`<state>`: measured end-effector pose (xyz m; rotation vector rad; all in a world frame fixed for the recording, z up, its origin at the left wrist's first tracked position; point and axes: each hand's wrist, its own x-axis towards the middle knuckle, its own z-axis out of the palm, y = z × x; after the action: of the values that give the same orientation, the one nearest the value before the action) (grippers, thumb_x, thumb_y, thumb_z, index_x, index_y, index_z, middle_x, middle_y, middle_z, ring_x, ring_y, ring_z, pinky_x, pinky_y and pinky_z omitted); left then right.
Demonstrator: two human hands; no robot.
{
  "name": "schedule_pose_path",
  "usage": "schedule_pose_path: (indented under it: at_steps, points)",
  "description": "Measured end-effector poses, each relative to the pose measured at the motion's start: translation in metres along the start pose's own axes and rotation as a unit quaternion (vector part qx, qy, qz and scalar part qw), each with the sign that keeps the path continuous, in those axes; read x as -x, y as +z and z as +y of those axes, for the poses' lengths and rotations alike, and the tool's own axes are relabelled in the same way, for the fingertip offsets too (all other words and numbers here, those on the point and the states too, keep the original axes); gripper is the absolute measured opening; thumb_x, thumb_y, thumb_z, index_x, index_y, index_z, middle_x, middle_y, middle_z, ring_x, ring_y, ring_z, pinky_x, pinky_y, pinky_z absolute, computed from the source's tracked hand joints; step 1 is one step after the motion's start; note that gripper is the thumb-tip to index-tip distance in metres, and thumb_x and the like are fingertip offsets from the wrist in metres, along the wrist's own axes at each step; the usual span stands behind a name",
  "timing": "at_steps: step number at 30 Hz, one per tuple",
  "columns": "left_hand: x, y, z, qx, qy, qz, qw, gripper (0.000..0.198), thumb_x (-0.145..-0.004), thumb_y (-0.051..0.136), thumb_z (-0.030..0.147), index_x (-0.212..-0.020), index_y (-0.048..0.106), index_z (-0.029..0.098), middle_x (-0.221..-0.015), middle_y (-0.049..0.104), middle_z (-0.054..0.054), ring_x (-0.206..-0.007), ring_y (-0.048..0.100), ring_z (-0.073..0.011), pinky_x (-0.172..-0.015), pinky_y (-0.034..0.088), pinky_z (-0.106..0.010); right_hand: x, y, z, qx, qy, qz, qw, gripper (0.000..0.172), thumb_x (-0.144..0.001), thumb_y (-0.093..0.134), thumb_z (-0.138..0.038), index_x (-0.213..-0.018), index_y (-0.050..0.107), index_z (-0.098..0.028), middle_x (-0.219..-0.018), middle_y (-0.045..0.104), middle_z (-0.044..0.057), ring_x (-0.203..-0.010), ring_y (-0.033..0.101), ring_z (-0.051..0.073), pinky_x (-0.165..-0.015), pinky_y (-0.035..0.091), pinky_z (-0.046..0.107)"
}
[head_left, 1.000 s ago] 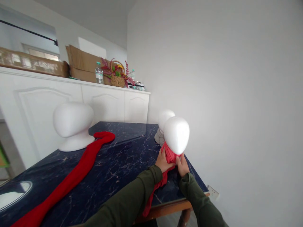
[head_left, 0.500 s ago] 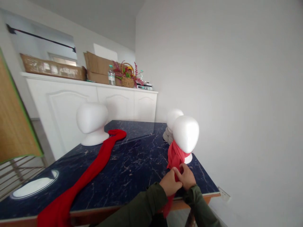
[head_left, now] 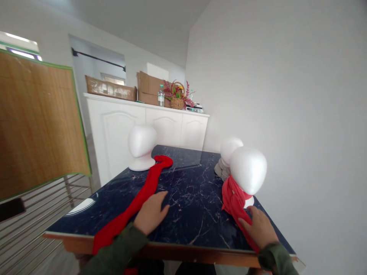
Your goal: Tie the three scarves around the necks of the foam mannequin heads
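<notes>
A white mannequin head [head_left: 248, 168] at the right of the table wears a coral-red scarf [head_left: 235, 196] wrapped and gathered at its neck, the tail running down to the table's front edge. My right hand [head_left: 260, 229] is over that tail, thumb and fingers apart, touching or just above the cloth. On the left, my left hand [head_left: 151, 214] is open above the table, beside a long bright red scarf [head_left: 137, 200]. That scarf lies stretched from the base of another white mannequin head [head_left: 142, 143] to the front edge, partly covered by my left forearm.
A third mannequin head [head_left: 230, 147] with a grey scarf [head_left: 222, 170] stands behind the right one. The dark blue marbled table [head_left: 190, 206] borders a white wall. Behind are a white cabinet [head_left: 123, 124], cardboard boxes, a bottle and a flower basket. A metal rack [head_left: 57, 214] stands left.
My left hand has left the coral scarf and moved left to the bright red one. My right hand's fingers have spread at the coral tail. The view has turned left.
</notes>
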<state>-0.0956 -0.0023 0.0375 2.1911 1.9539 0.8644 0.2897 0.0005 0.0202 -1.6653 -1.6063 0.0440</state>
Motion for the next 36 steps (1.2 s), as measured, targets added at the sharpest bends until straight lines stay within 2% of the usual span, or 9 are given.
schedule_pose_path:
  at_steps: [4,7,11,15,18,22,27,31,36]
  points:
    - [-0.020,-0.022,-0.057,-0.211,-0.182,-0.051,0.959,0.049,-0.074,0.052,0.037,-0.111,0.053,0.004,-0.112,0.054,-0.024,-0.105,0.049,-0.0382,-0.082,0.040,-0.047,0.025,0.045,-0.079,-0.117,-0.055,-0.112,0.985,0.032,-0.065,0.064,-0.043,-0.089,0.061,-0.021,-0.089,0.062,0.008,-0.084,0.057,0.025,-0.078,0.041,0.036]
    - [-0.015,-0.020,-0.060,-0.211,-0.148,-0.098,0.961,0.030,-0.082,0.037,0.021,-0.100,0.057,0.008,-0.099,0.059,-0.018,-0.094,0.057,-0.0305,-0.078,0.043,-0.040,0.036,0.104,-0.137,-0.209,-0.060,-0.225,0.950,0.023,-0.069,0.061,-0.039,-0.083,0.062,-0.021,-0.079,0.062,0.004,-0.070,0.056,0.018,-0.068,0.042,0.031]
    - [0.007,-0.002,-0.037,-0.099,-0.048,-0.088,0.990,0.034,-0.084,0.033,0.018,-0.112,0.052,0.012,-0.109,0.059,-0.015,-0.101,0.056,-0.0235,-0.089,0.040,-0.034,0.030,0.171,-0.189,-0.332,0.029,-0.298,0.894,0.031,-0.073,0.055,-0.047,-0.080,0.061,-0.017,-0.073,0.061,0.004,-0.061,0.054,0.014,-0.058,0.040,0.027]
    - [0.035,0.018,-0.010,0.077,0.054,-0.095,0.991,0.033,-0.079,0.045,0.027,-0.110,0.054,0.021,-0.113,0.060,-0.009,-0.103,0.056,-0.0229,-0.091,0.041,-0.033,0.012,0.194,-0.214,-0.468,0.155,-0.448,0.746,0.045,-0.066,0.060,-0.057,-0.077,0.055,-0.013,-0.062,0.060,0.003,-0.052,0.055,0.013,-0.051,0.041,0.026]
    - [0.048,0.020,-0.001,0.148,0.121,-0.153,0.970,0.026,-0.074,0.051,0.029,-0.099,0.059,0.028,-0.102,0.065,-0.003,-0.090,0.061,-0.0206,-0.082,0.047,-0.031,-0.002,0.193,-0.212,-0.536,0.243,-0.511,0.627,0.040,-0.054,0.076,-0.036,-0.076,0.052,-0.013,-0.058,0.060,0.001,-0.048,0.055,0.011,-0.046,0.039,0.021]
    - [0.027,-0.002,-0.024,0.165,0.132,-0.150,0.966,0.022,-0.076,0.049,0.036,-0.094,0.060,0.029,-0.089,0.065,0.000,-0.082,0.060,-0.0180,-0.078,0.047,-0.030,-0.016,0.189,-0.195,-0.596,0.316,-0.479,0.562,0.036,-0.061,0.070,-0.027,-0.054,0.036,-0.016,-0.039,0.035,-0.011,-0.031,0.028,-0.001,-0.035,0.020,0.012]
    - [-0.067,-0.023,-0.117,0.067,-0.077,0.120,0.988,0.050,-0.077,0.043,0.038,-0.120,0.045,0.013,-0.120,0.053,-0.013,-0.112,0.047,-0.0233,-0.098,0.034,-0.037,-0.024,0.192,-0.183,-0.686,0.366,-0.345,0.525,0.038,-0.070,0.064,-0.029,-0.055,0.031,-0.018,-0.040,0.026,-0.013,-0.031,0.020,-0.001,-0.032,0.013,0.012]
    - [-0.134,-0.013,-0.188,-0.081,-0.204,0.171,0.960,0.075,-0.072,0.046,0.046,-0.129,0.032,-0.001,-0.134,0.037,-0.023,-0.127,0.030,-0.0292,-0.103,0.024,-0.040,-0.030,0.199,-0.183,-0.681,0.380,-0.304,0.547,0.032,-0.073,0.061,-0.032,-0.058,0.037,-0.017,-0.042,0.029,-0.011,-0.032,0.021,-0.001,-0.032,0.015,0.012]
    - [-0.174,-0.004,-0.203,-0.103,-0.267,0.225,0.931,0.093,-0.065,0.048,0.061,-0.128,0.029,-0.005,-0.128,0.040,-0.028,-0.121,0.035,-0.0367,-0.097,0.029,-0.044,-0.033,0.211,-0.177,-0.689,0.365,-0.290,0.555,0.029,-0.073,0.060,-0.035,-0.059,0.041,-0.017,-0.041,0.028,-0.011,-0.031,0.020,-0.001,-0.032,0.014,0.012]
